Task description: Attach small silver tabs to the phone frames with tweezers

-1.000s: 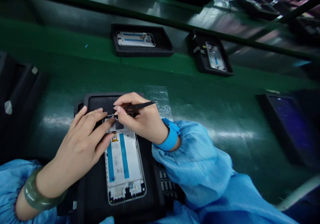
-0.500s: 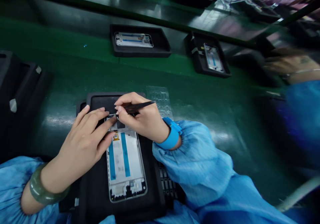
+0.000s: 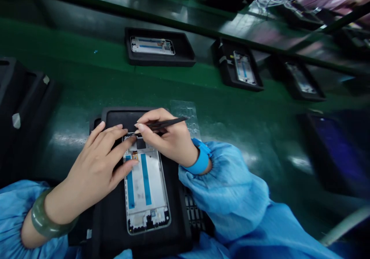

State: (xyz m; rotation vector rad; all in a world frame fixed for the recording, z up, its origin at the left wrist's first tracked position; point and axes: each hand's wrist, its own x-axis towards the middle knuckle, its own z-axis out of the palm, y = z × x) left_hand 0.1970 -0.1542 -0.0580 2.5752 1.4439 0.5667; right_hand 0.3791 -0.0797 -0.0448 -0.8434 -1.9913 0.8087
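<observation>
A phone frame [image 3: 156,185] with two blue strips lies in a black foam tray [image 3: 110,220] in front of me. My left hand [image 3: 98,162] rests over its upper left part, fingers spread, with fingertips at the top edge. Between the thumb and fingers of my right hand [image 3: 167,139] is a pair of black tweezers [image 3: 170,123]. Their tips point down at the frame's top edge, close to my left index fingertip; what they touch is too small to make out. A small gold flex connector [image 3: 135,156] shows beside my left thumb.
Behind the tray lies a clear plastic sheet [image 3: 185,110]. Farther back on the green bench stand black trays with phone frames [image 3: 153,45], [image 3: 244,68], [image 3: 300,78]. Stacked black trays [image 3: 26,101] sit at the left. A dark tray with a blue-violet surface [image 3: 341,147] is at the right.
My right hand has shifted slightly right, and the tweezers now lie flatter. My left hand stays nearly in place. Another person's arm at the right has left the view, uncovering trays there.
</observation>
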